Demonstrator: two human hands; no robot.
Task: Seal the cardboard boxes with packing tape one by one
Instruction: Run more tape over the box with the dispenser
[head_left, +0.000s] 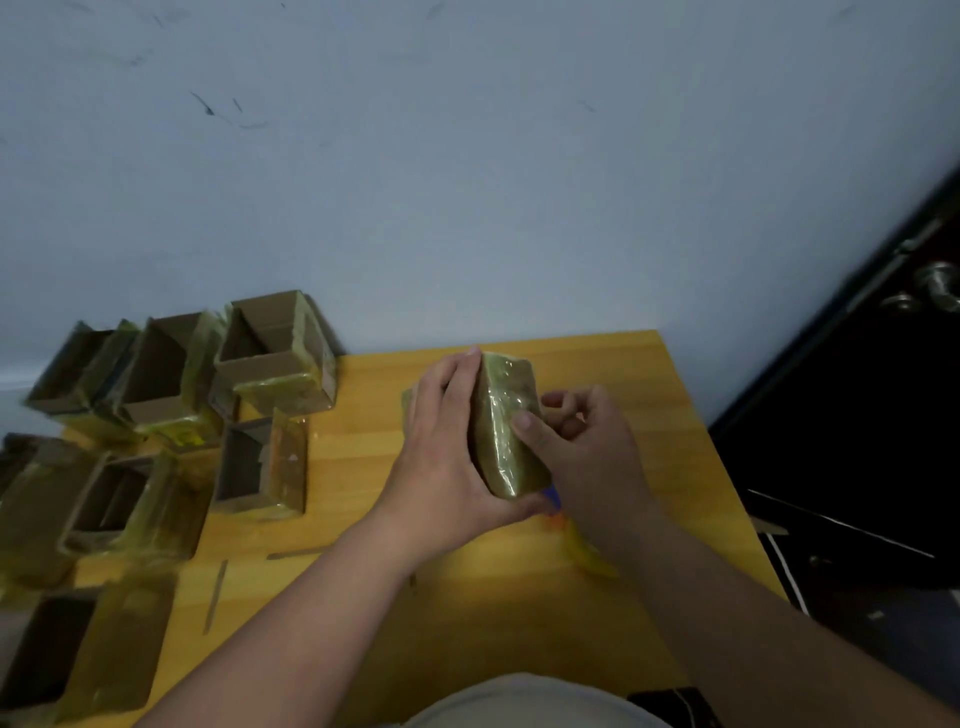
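A small cardboard box (506, 410), wrapped in shiny yellowish tape, stands at the middle of the wooden table (519, 597). My left hand (441, 447) grips its left side, fingers over the top edge and thumb under the near end. My right hand (582, 441) is on its right side, with the thumb pressed onto the taped face and the other fingers curled. A yellow strip of tape (587, 551) trails on the table under my right wrist, beside something blue (553, 496) that is mostly hidden.
Several open cardboard boxes with tape on their sides crowd the table's left part, among them one at the back (275, 358) and one nearer the middle (260, 465). A wall stands behind the table. A dark door with a metal handle (935, 291) is at the right.
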